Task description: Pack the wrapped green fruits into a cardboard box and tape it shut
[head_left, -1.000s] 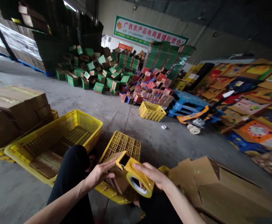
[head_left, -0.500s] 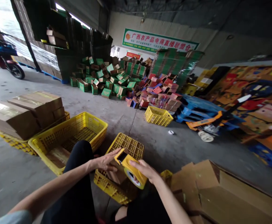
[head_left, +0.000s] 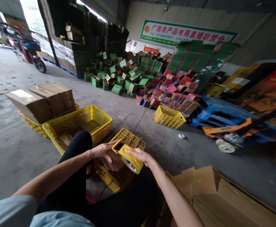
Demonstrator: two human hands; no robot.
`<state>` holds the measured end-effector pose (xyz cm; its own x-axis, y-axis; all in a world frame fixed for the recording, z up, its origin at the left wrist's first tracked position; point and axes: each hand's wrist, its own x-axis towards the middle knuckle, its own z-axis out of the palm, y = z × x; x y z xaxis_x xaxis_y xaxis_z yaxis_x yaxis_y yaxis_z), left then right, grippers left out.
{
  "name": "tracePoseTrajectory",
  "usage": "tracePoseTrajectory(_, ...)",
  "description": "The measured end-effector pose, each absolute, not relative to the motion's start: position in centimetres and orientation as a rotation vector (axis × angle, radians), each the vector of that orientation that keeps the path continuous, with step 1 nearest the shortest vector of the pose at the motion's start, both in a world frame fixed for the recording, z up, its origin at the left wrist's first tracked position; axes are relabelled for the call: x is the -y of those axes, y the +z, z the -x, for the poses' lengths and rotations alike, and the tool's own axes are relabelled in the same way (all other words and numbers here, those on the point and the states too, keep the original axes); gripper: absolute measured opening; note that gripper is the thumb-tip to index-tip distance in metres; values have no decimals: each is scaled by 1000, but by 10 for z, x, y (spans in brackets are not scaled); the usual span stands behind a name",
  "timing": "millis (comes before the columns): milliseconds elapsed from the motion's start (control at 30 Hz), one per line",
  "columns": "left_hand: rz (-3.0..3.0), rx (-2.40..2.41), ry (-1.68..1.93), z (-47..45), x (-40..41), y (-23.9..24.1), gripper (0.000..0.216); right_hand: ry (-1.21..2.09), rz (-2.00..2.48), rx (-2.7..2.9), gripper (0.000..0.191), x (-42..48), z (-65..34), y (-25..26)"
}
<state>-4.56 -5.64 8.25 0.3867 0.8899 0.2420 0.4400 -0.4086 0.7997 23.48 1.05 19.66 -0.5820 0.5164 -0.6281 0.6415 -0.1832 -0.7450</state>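
Note:
My right hand [head_left: 141, 156] grips a yellow tape dispenser [head_left: 134, 163] that carries a roll of tape. The dispenser's front end is against the top of a small cardboard box [head_left: 116, 161]. On the left side of that box lies my left hand [head_left: 102, 150], its fingers bent round the top and side. The box rests on a yellow plastic crate [head_left: 128, 138] with a grid surface, between my knees. Part of the box is hidden by the dispenser and my hands.
To the left is a yellow crate [head_left: 92, 124] with a flat cardboard piece inside, beside stacked cardboard boxes [head_left: 39, 104]. A large open carton [head_left: 206, 189] is at my right. Further off are another crate [head_left: 169, 116], a pallet jack [head_left: 230, 135] and heaped green boxes [head_left: 116, 77].
My view has swung, so the surroundings appear shifted to the right. Both hands, the dispenser and the box sit slightly higher in view. Each hand keeps its hold.

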Motion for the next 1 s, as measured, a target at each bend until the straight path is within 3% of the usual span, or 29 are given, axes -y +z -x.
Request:
tracePoseTrajectory(233, -2113, -1208, 846, 62, 54, 61, 108, -1844, -1354, -1897, 39, -28, -217, 204)
tracePoseTrajectory(367, -2277, -1209, 882, 72, 48, 43, 106, -1823, -1335, -1840, 41, -34, -206, 207)
tracePoseTrajectory(767, -2305, -1286, 1029, 81, 41, -1, 120, -1774, -1441, -1741, 60, -49, -198, 218)
tracePoseTrajectory(1000, -2308, -1474, 971, 75, 48, 18, 121, -1731, -1378, -1796, 62, -64, -192, 220)
